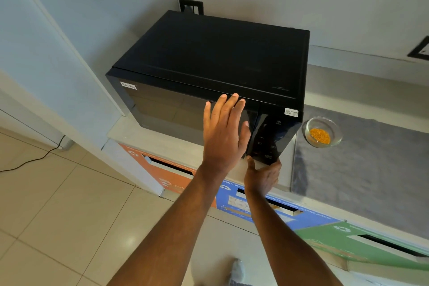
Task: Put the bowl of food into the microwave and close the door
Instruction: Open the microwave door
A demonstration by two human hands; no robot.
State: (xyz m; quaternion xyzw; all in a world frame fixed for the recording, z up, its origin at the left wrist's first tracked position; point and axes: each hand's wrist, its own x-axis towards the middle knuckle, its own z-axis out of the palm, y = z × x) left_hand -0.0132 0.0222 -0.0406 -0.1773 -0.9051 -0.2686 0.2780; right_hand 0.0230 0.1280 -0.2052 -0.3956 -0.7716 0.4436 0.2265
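A black microwave point(209, 53) stands on a pale counter, its dark glass door point(167, 109) shut. My left hand point(224, 132) lies flat against the right part of the door, fingers spread, holding nothing. My right hand point(263, 174) is lower, at the bottom edge of the control panel point(271, 139), thumb up against the panel's lower left corner; its fingers curl under the microwave. A small clear glass bowl point(323, 132) with orange-yellow food sits on a grey mat to the right of the microwave, apart from both hands.
The grey mat point(371, 165) covers the counter on the right. Below the counter edge are orange point(162, 169), blue point(301, 213) and green point(348, 239) bin fronts with slots. A wall panel stands close on the microwave's left. A black cable point(34, 160) runs across the tiled floor.
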